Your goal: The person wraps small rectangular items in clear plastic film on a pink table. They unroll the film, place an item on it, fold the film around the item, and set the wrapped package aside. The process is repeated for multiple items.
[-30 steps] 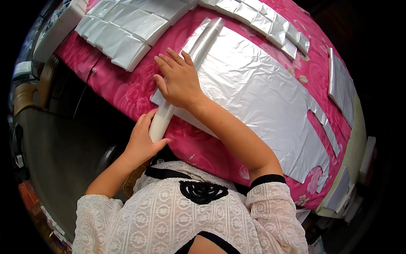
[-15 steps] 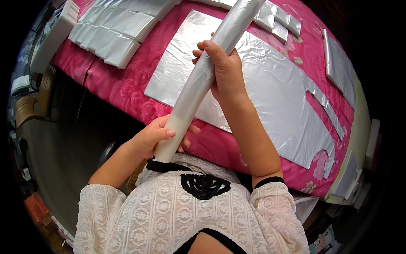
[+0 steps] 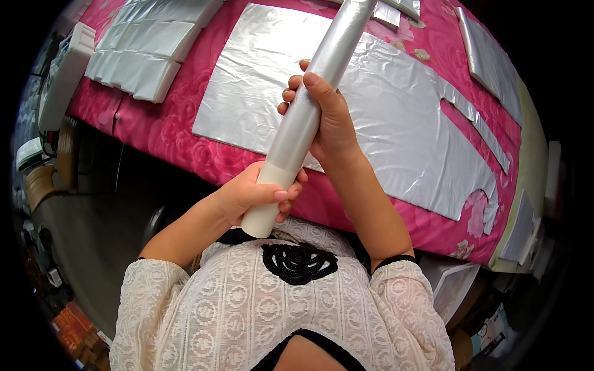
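A long roll of shiny translucent plastic film [image 3: 292,139] slants across the view in front of me, its far end running past the top edge. Around its bare, pale near end my left hand [image 3: 250,188] is closed, thumb on top. Higher up, my right hand [image 3: 334,120] grips the film-covered part, with fingertips showing on the far side. Beneath the roll, a flat stack of silvery plastic bags [image 3: 402,130] lies on the table; its right end has a handle-shaped cutout and narrow strips.
Folded white plastic packs [image 3: 139,59] lie in rows at the far left of the pink floral tablecloth [image 3: 167,139]. A folded silvery bundle [image 3: 489,65] is at the far right. A white box [image 3: 65,77] and a wooden chair [image 3: 46,182] stand left of the table.
My left hand has tightened its fingers around the roll's near end. The roll stands slightly steeper, its near end further right. The view of the table has shifted.
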